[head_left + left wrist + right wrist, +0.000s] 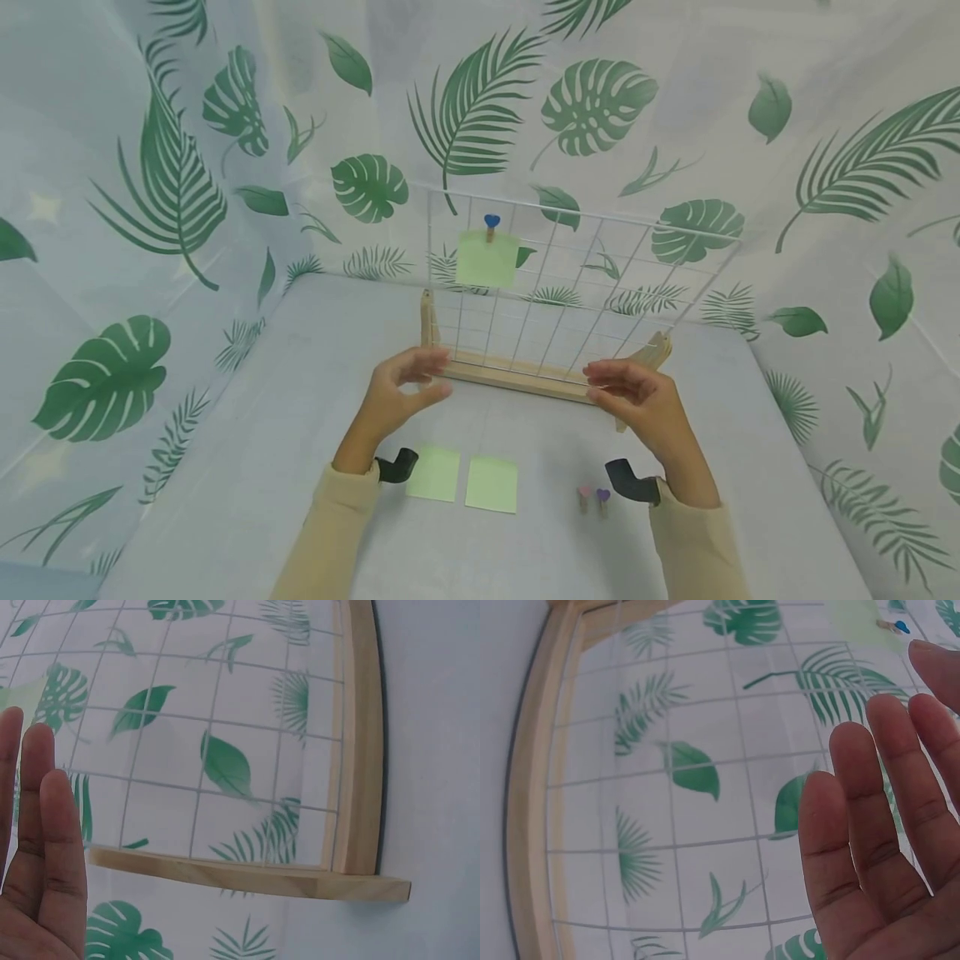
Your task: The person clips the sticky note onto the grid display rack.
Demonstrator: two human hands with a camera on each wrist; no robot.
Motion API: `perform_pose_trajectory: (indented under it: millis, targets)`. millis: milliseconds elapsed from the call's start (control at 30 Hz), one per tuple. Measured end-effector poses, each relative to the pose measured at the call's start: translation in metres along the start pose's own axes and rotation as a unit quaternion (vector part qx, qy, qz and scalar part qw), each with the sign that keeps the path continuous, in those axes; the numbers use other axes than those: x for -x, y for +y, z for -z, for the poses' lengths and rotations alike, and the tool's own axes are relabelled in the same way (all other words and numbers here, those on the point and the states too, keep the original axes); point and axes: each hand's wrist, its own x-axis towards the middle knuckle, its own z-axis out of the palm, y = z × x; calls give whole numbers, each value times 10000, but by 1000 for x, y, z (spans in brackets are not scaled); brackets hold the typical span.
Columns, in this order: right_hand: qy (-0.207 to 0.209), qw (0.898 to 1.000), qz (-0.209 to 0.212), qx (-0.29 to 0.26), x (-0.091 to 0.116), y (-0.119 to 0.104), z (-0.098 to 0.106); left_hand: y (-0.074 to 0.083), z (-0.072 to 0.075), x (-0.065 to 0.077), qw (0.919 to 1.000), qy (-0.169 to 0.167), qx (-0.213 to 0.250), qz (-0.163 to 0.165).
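A white wire grid [555,283] leans in a wooden stand [517,382] at the back of the table. On its upper left hangs a pale green sticky note [486,260] under a clothespin with a blue heart [491,222]. My left hand [401,387] hovers before the stand's left end, fingers apart from the thumb and holding nothing. Near the right end, my right hand [637,392] is likewise raised, its palm bare in the right wrist view. Two more green notes [433,473] lie side by side on the table. Right of them are two small clothespins, one pink-hearted [584,498], one purple-hearted [603,500].
A white cloth [247,467] covers the table. Curtains printed with green leaves [465,108] enclose the back and both sides. Black camera mounts [630,482] stick out from both wrists above the tabletop.
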Motion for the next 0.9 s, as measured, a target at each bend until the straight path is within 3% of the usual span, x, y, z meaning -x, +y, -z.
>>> perform_pose_trajectory:
  millis: [633, 900]
  targets:
    - [105, 9990, -323, -279, 20, 20, 0, -15, -7, 17, 9997, 69, 105, 200]
    - [188, 9985, -507, -61, 28, 26, -2, -21, -10, 24, 9993, 70, 143, 345]
